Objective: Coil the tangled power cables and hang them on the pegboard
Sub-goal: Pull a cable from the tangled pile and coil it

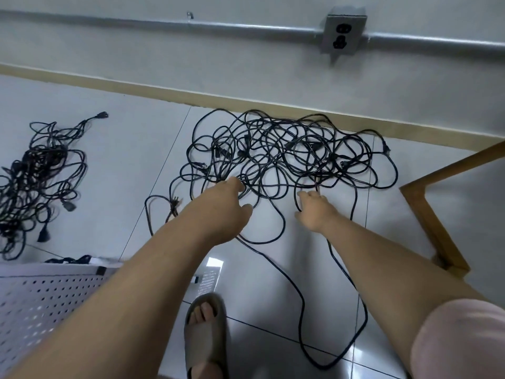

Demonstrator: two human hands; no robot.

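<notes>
A big tangle of black power cables lies on the tiled floor by the wall. My left hand reaches into its near edge, fingers extended among the loops; whether they hold a strand is hidden. My right hand reaches to the tangle's near edge with fingers curled around a black cable. A long loop trails from the pile back toward me. The white pegboard lies flat at the lower left.
A second bundle of black cables lies on the floor at the left. A wall outlet sits on a metal conduit above. A wooden frame stands at the right. My sandalled foot is below.
</notes>
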